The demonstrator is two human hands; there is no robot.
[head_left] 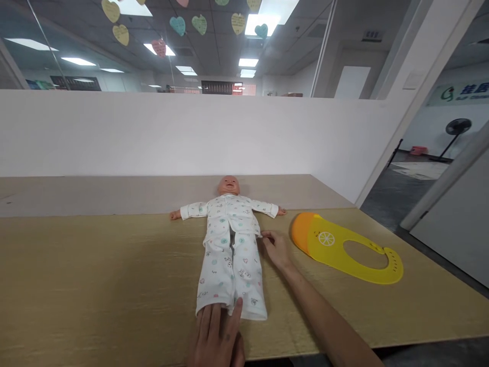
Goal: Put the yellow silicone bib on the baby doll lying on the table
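A baby doll (229,186) lies on its back with its arms spread, dressed in a white printed shirt (226,208) and matching trousers (246,270). At the bottom of the trousers is my left hand (217,339), fingers stretched out. Its index finger rests on the cloth between the legs, while the other fingertips meet the hem of the leg on the left. My right hand (277,248) is beside the doll's hip, thumb and fingers pinched at the edge of the shirt. The doll's feet are not visible.
To the right of the doll lies a yellow and orange silicone bib (332,242) on the wooden table (95,285). A white partition (171,132) with glass above it stands behind the table. Beyond a doorway at the right is a floor fan (458,126).
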